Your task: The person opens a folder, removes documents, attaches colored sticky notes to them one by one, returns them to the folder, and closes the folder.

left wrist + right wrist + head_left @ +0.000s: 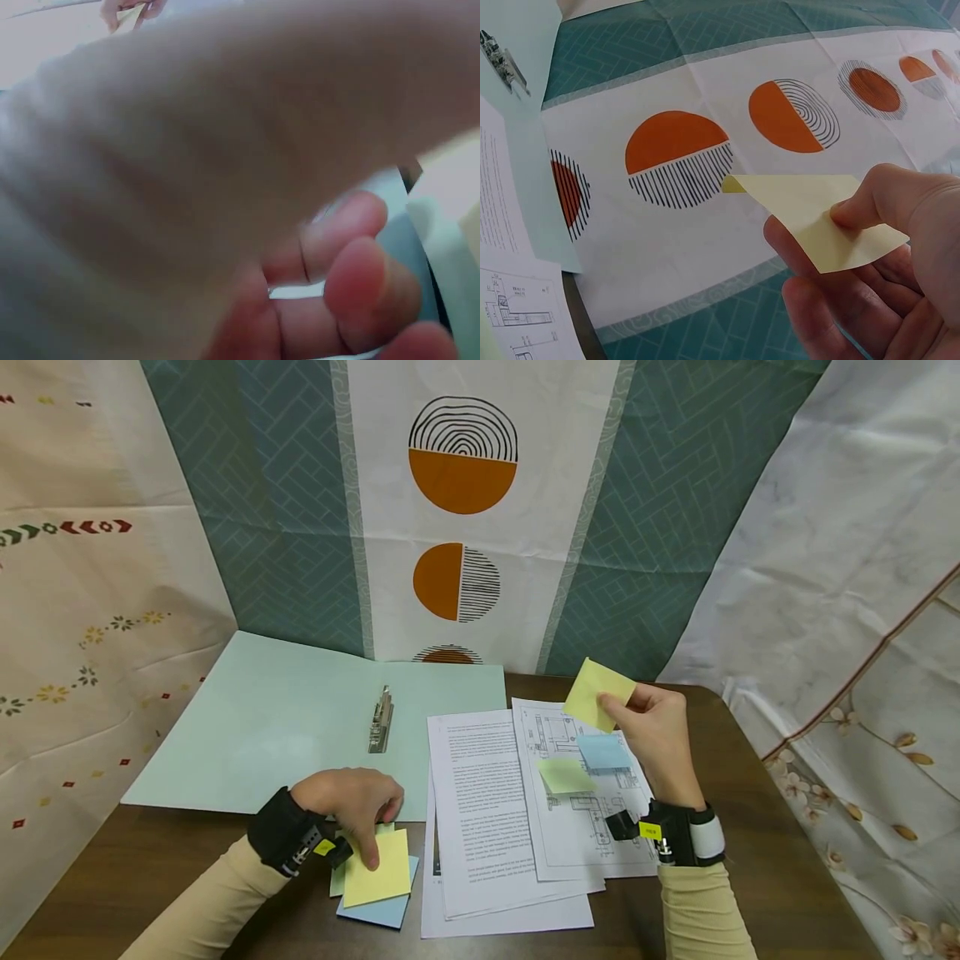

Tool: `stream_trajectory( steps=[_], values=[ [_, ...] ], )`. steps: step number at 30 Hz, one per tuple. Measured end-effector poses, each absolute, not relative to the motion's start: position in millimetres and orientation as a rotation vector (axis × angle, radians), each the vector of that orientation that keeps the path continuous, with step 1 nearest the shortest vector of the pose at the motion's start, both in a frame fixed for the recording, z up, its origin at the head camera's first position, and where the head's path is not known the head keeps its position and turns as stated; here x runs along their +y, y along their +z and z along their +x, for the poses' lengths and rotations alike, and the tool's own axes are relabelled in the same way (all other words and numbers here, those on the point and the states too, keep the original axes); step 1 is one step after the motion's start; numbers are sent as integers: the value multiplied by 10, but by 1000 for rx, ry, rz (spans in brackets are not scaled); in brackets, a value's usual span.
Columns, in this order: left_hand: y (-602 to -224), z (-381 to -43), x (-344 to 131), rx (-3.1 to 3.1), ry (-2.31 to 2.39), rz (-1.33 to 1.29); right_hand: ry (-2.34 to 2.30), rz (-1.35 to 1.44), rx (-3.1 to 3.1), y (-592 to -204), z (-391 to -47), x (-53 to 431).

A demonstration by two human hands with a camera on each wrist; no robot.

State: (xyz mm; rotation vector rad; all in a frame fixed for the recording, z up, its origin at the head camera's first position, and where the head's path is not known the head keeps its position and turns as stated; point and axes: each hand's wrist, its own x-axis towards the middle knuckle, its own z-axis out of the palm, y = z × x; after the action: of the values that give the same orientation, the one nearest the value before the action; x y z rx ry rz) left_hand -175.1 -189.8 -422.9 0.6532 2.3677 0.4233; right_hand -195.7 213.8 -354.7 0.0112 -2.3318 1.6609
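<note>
My right hand [656,731] pinches a yellow sticky note [597,693] between thumb and fingers, raised over the top of a printed drawing sheet [558,852]. One edge of that note curls in the right wrist view. On the drawing sheet lie a blue sticky note [604,752] and a pale green sticky note [566,775]. My left hand [352,802] rests its thumb on a yellow sticky note pad [382,868], which overlaps a blue pad [378,912] and a green pad [337,881]. The left wrist view shows its fingers loosely bent.
A pale green folder [300,718] lies spread out at the back left, with a metal clip [381,720] on its inside. Printed text pages [483,827] overlap beside the drawing sheet. Patterned cloth [465,527] hangs behind the brown table [780,860].
</note>
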Motion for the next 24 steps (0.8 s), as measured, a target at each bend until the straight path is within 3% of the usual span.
stream_trajectory(
  steps=[8, 18, 24],
  values=[
    [-4148, -1856, -1811, 2663, 688, 906, 1641, 16, -2337, -3541, -1949, 2147],
    [-3456, -1909, -1602, 2964, 1284, 950, 1585, -10, -2360, -3523, -1932, 2156],
    [-3323, -1879, -1525, 2946, 1423, 962, 1619, -3, -2322, -3536, -1942, 2109]
  ],
)
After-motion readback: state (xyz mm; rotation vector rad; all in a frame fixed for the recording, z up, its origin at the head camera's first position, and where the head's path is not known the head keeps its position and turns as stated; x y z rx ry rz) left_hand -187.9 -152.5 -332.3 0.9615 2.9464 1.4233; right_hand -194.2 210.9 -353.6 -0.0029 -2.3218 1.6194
